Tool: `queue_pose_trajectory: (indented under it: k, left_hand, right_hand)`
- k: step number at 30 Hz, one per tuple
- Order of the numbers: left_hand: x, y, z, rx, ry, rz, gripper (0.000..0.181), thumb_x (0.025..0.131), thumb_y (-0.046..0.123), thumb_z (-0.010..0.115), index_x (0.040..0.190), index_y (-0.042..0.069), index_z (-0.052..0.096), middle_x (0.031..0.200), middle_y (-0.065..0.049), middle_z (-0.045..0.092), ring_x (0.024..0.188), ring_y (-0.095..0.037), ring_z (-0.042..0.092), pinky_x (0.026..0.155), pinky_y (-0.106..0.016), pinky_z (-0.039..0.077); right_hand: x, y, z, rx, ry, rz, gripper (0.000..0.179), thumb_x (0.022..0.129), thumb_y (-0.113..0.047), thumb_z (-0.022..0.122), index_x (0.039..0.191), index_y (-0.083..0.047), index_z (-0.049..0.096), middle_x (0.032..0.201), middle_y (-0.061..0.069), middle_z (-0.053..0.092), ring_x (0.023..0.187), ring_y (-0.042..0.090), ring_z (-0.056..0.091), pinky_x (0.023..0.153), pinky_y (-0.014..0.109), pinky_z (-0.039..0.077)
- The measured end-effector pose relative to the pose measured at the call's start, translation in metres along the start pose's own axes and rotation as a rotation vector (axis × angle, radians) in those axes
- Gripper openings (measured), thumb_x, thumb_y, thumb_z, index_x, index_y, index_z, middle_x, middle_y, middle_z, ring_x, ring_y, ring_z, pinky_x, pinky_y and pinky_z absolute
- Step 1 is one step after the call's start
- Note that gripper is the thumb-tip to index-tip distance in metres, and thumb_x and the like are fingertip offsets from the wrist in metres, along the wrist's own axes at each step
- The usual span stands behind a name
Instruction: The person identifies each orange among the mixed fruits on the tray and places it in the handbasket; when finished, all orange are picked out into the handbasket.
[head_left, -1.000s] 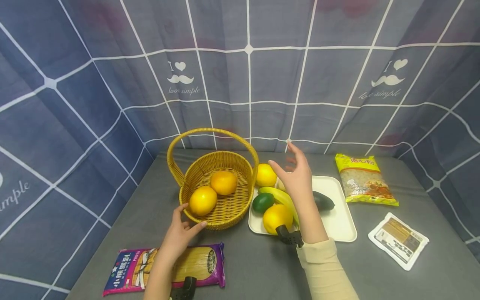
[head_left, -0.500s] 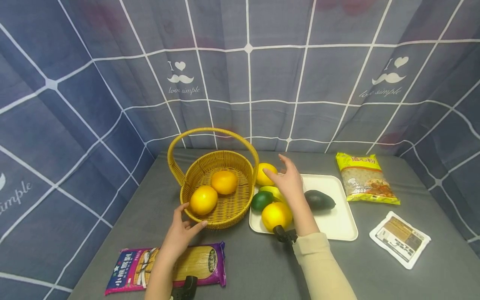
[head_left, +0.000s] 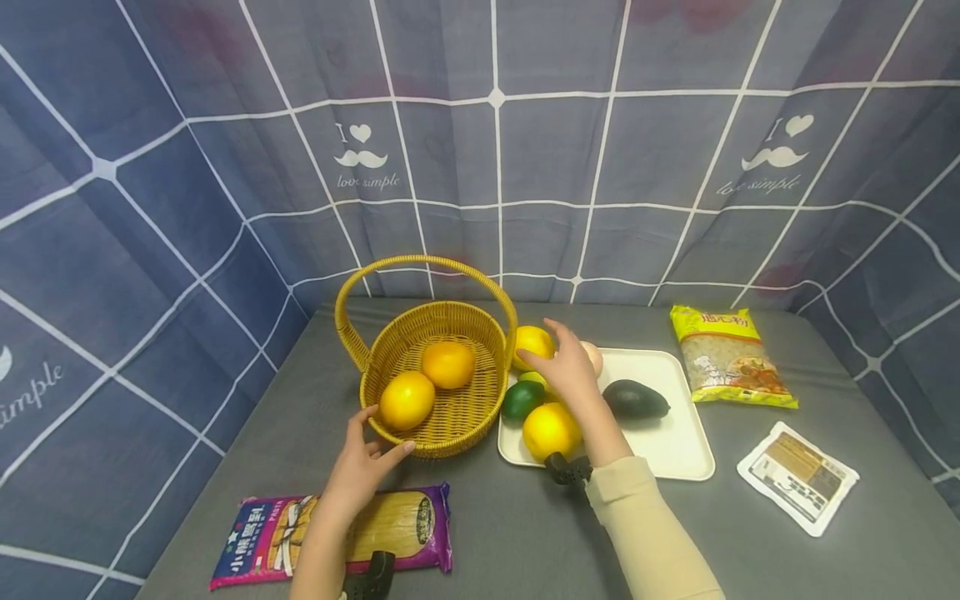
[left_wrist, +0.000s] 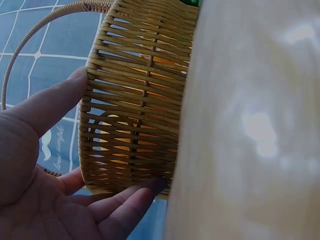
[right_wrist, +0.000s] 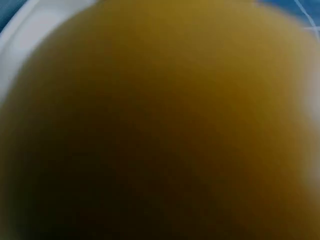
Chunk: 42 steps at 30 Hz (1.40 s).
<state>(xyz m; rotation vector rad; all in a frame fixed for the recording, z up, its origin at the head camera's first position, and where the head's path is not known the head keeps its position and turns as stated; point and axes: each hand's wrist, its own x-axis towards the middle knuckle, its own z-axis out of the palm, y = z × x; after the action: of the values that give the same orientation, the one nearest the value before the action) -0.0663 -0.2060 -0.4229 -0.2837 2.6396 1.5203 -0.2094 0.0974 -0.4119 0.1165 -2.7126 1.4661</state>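
My left hand [head_left: 358, 467] holds the front left rim of the yellow wicker basket [head_left: 480, 433]. In the left wrist view its thumb tip touches the rim, and the other fingers lie along the woven wall. Two yellow-orange fruits [head_left: 406, 401] rest inside the basket. Reaching over the white tray [head_left: 686, 450], my right hand [head_left: 573, 375] has its thumb and fingers spread about a round yellow fruit [head_left: 532, 343] at the tray's back left corner. A nearer yellow fruit [head_left: 551, 431] sits below the right wrist; a blurred yellow-orange surface [right_wrist: 190, 100] fills the right wrist view.
The tray also bears a green fruit [head_left: 524, 402], a dark avocado-like fruit [head_left: 636, 400] and a pale pink round thing [head_left: 592, 357]. A pasta pack [head_left: 397, 529] lies under the left forearm. To the right are a yellow bag [head_left: 731, 358] and a white packet [head_left: 798, 477].
My right hand has come down and left from above the tray to the yellow fruit at its back left corner. The left hand and basket stay put.
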Motion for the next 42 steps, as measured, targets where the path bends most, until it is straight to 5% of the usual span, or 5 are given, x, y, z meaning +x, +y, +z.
queue_pose_trajectory:
  k: [22,29,36,42]
  left_hand:
    - [0.002,0.004,-0.002,0.027,0.009,0.009,0.092,0.085,0.045,0.071,0.15,0.014,0.013,0.155,-0.026,0.013,0.128,-0.046,0.041,0.095,-0.058,0.042]
    - [0.002,0.005,-0.004,0.026,0.005,0.0,0.092,0.086,0.046,0.071,0.15,0.015,0.013,0.156,-0.025,0.01,0.131,-0.047,0.038,0.096,-0.059,0.041]
    - [0.002,0.004,-0.004,0.032,0.012,0.003,0.091,0.086,0.045,0.07,0.15,0.014,0.012,0.156,-0.026,0.01,0.13,-0.047,0.038,0.096,-0.059,0.041]
    - [-0.002,0.002,-0.002,0.03,0.006,-0.006,0.092,0.086,0.045,0.071,0.15,0.013,0.013,0.155,-0.027,0.012,0.128,-0.047,0.04,0.094,-0.059,0.042]
  right_hand:
    - [0.008,0.002,-0.005,-0.175,-0.091,-0.116,0.084,0.08,-0.042,0.075,0.146,-0.005,0.038,0.145,0.019,0.041,0.132,0.036,0.039,0.108,0.05,0.03]
    - [0.019,0.005,-0.015,-0.176,-0.133,-0.133,0.081,0.082,-0.04,0.073,0.146,-0.007,0.038,0.145,0.018,0.042,0.124,0.037,0.047,0.102,0.049,0.038]
    - [0.032,0.002,-0.011,-0.212,-0.194,-0.171,0.081,0.081,-0.039,0.074,0.146,-0.004,0.038,0.143,0.02,0.043,0.129,0.037,0.043,0.106,0.049,0.033]
    - [0.028,0.032,-0.001,-0.176,-0.215,-0.104,0.09,0.081,-0.042,0.075,0.151,-0.011,0.028,0.147,0.018,0.04,0.128,0.037,0.044,0.105,0.053,0.034]
